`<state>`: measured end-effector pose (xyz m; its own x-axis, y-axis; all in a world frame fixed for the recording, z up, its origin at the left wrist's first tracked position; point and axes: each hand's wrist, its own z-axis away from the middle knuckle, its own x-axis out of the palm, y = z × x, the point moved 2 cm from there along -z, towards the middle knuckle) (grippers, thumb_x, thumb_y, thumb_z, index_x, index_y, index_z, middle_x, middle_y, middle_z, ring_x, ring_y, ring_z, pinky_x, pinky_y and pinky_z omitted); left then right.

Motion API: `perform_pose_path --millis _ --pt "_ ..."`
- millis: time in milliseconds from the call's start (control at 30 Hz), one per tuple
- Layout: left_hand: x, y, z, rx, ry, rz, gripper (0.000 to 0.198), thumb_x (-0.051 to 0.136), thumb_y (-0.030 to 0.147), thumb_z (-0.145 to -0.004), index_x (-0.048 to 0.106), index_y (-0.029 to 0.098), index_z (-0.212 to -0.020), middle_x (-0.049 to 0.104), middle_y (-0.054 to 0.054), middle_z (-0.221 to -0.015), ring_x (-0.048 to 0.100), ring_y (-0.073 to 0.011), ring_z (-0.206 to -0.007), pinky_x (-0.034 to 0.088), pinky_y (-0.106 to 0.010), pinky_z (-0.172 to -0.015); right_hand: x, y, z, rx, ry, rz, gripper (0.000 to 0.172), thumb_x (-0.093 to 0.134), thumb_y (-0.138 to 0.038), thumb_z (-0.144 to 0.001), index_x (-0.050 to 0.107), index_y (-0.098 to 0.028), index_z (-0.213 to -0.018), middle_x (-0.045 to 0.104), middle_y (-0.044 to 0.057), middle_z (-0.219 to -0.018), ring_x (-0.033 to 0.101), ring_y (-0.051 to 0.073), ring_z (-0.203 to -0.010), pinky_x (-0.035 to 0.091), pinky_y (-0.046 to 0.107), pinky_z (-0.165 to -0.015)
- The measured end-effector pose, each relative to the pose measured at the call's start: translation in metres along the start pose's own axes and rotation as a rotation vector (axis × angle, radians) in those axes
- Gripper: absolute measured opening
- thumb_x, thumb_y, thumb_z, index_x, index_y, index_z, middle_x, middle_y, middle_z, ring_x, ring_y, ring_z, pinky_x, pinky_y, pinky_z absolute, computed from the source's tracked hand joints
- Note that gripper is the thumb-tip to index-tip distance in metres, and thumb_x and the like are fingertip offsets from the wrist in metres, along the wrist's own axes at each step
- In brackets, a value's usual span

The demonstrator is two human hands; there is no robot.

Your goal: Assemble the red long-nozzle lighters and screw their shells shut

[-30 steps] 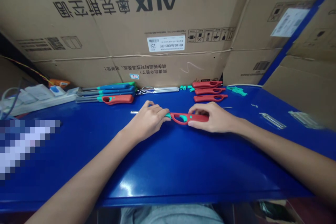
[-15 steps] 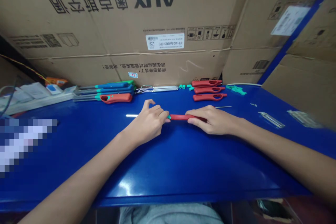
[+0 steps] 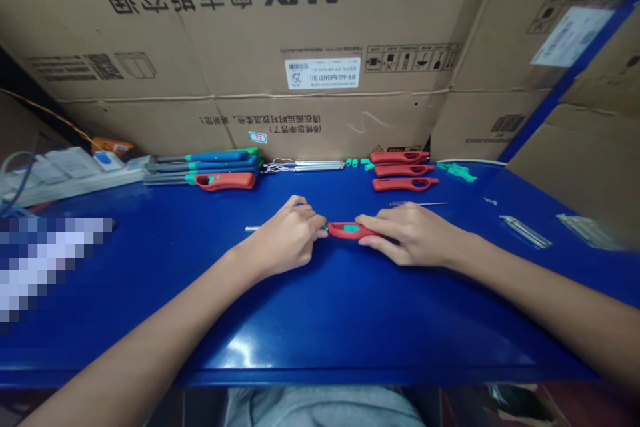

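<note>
Between my hands is a red long-nozzle lighter (image 3: 344, 231), lying level just above or on the blue table; I cannot tell which. Its teal trigger faces up inside the handle's loop. My left hand (image 3: 293, 233) is closed round the metal nozzle near the teal collar, and the nozzle's tip shows to the left of it. The red handle's right part is pinched by my right hand (image 3: 410, 235), whose fingers hide its end. Just behind that hand lies a screwdriver (image 3: 431, 204) with a thin shaft.
Several lighters in red, blue and green (image 3: 227, 181) lie at back left beside a power strip (image 3: 75, 177). Along the cardboard wall (image 3: 240, 73) are metal tubes (image 3: 320, 165), teal collars (image 3: 353, 163), red handles (image 3: 403, 184) and teal triggers (image 3: 459, 172). Clear-wrapped parts (image 3: 526, 231) lie right.
The lighter has been turned about its length, so the handle's opening and teal trigger now show. Both hands keep their hold. The whole view has shifted slightly.
</note>
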<state>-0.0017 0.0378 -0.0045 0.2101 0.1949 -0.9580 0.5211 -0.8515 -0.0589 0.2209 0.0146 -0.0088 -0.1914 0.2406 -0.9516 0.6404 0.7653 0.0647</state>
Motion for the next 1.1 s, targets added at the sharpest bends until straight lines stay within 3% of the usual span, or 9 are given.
perform_pose_path --millis 233,467,600,767,933,1100 --pt "0.001 0.0 0.0 0.003 -0.014 0.101 0.03 0.038 0.014 -0.095 0.056 0.015 -0.07 0.056 -0.004 -0.064 0.052 -0.0167 -0.065 0.042 -0.033 -0.079 -0.007 -0.007 -0.002 -0.05 0.003 0.112 0.048 0.032 -0.042 -0.101 0.069 -0.013 -0.108 0.064 0.009 -0.066 0.049 0.016 -0.052 0.028 0.03 -0.055" --pt "0.004 0.003 0.0 0.006 0.087 0.045 0.027 0.037 0.01 -0.093 0.054 0.015 -0.072 0.057 -0.004 -0.066 0.051 -0.017 -0.067 0.042 -0.033 -0.078 -0.009 -0.008 -0.002 0.063 0.055 -0.112 0.042 0.041 -0.042 -0.099 0.07 -0.013 -0.106 0.068 0.009 -0.07 0.058 0.017 -0.057 0.036 0.029 -0.058" --pt "0.007 0.003 -0.001 -0.003 0.081 0.013 0.026 0.036 0.006 -0.089 0.055 0.014 -0.073 0.059 -0.006 -0.067 0.053 -0.0181 -0.069 0.042 -0.034 -0.078 -0.007 -0.008 -0.004 0.116 0.025 -0.19 0.037 0.044 -0.04 -0.098 0.071 -0.015 -0.102 0.069 0.007 -0.071 0.06 0.016 -0.058 0.038 0.028 -0.06" --pt "0.005 -0.001 0.0 -0.012 0.034 0.014 0.029 0.036 0.012 -0.093 0.06 0.012 -0.076 0.06 -0.007 -0.068 0.055 -0.0197 -0.07 0.043 -0.037 -0.078 -0.004 -0.008 -0.006 0.152 0.031 -0.278 0.035 0.045 -0.04 -0.098 0.07 -0.016 -0.093 0.07 0.005 -0.071 0.058 0.014 -0.058 0.036 0.026 -0.06" --pt "-0.004 0.001 0.0 0.017 0.096 0.028 0.027 0.047 0.028 -0.095 0.063 0.01 -0.108 0.067 -0.011 -0.09 0.06 -0.0236 -0.087 0.043 -0.039 -0.08 -0.005 -0.009 -0.009 0.18 0.029 -0.379 0.032 0.045 -0.039 -0.098 0.066 -0.017 -0.088 0.068 0.002 -0.073 0.056 0.012 -0.06 0.035 0.025 -0.06" --pt "-0.002 0.002 -0.001 0.062 0.137 -0.014 0.029 0.043 0.026 -0.098 0.067 0.011 -0.096 0.07 -0.01 -0.085 0.063 -0.0214 -0.084 0.042 -0.037 -0.079 -0.003 -0.009 -0.008 0.189 0.017 -0.373 0.031 0.045 -0.04 -0.098 0.067 -0.019 -0.093 0.07 0.004 -0.078 0.059 0.014 -0.064 0.036 0.026 -0.062"
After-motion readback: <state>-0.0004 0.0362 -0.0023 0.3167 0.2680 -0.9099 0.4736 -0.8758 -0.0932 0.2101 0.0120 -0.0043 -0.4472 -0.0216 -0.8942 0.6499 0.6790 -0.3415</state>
